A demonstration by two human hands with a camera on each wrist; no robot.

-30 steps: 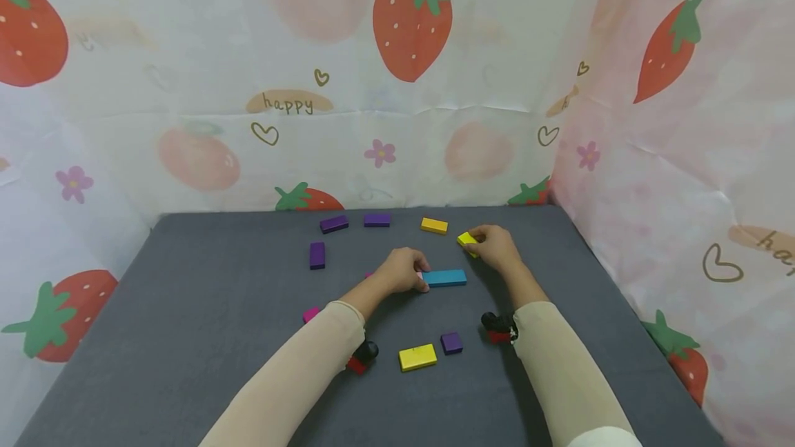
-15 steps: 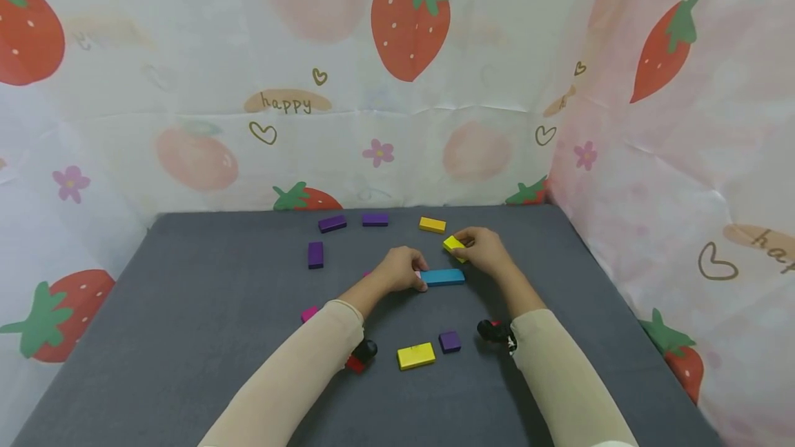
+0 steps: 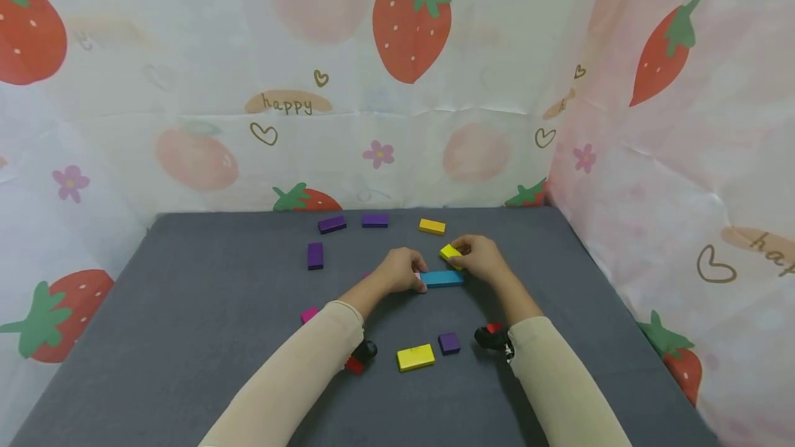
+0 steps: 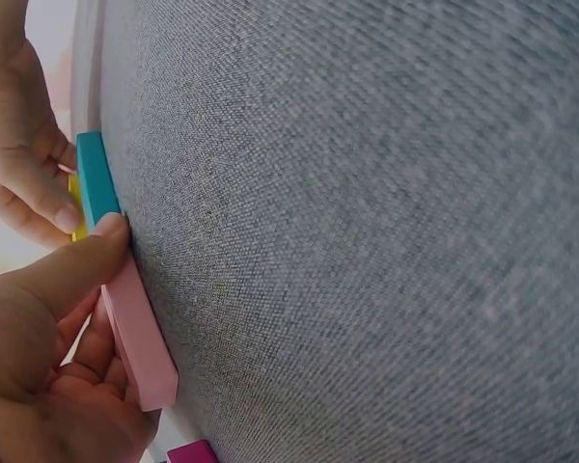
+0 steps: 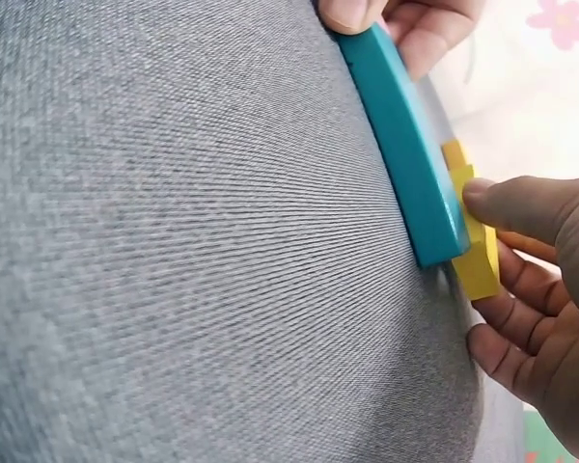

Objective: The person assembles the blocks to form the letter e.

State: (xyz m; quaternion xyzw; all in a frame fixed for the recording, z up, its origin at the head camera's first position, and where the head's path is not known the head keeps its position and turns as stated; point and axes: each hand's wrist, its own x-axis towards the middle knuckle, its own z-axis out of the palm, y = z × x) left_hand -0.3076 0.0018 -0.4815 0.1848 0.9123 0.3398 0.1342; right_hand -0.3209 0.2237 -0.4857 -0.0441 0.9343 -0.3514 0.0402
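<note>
A blue block (image 3: pixel 443 279) and a pink block (image 4: pixel 140 338) lie end to end on the grey cloth. My left hand (image 3: pixel 400 270) pinches them where they meet, thumb on the near side and fingers curled behind. My right hand (image 3: pixel 486 259) holds a yellow block (image 3: pixel 450 254) between thumb and fingers, slanted just behind the blue block's right part. In the right wrist view the yellow block (image 5: pixel 475 236) appears close against the blue block's (image 5: pixel 405 145) far side; whether they touch I cannot tell. The left hand hides most of the pink block in the head view.
Several purple blocks (image 3: pixel 315 256) lie at the back left, with an orange-yellow block (image 3: pixel 432 226) behind the right hand. Nearer are a magenta block (image 3: pixel 309 314), a larger yellow block (image 3: pixel 415 357) and a small purple block (image 3: pixel 449 343). Printed cloth hangs behind the table.
My right hand has carried the yellow block left and nearer to me, up to the blue block. My left hand stays on the blue and pink blocks.
</note>
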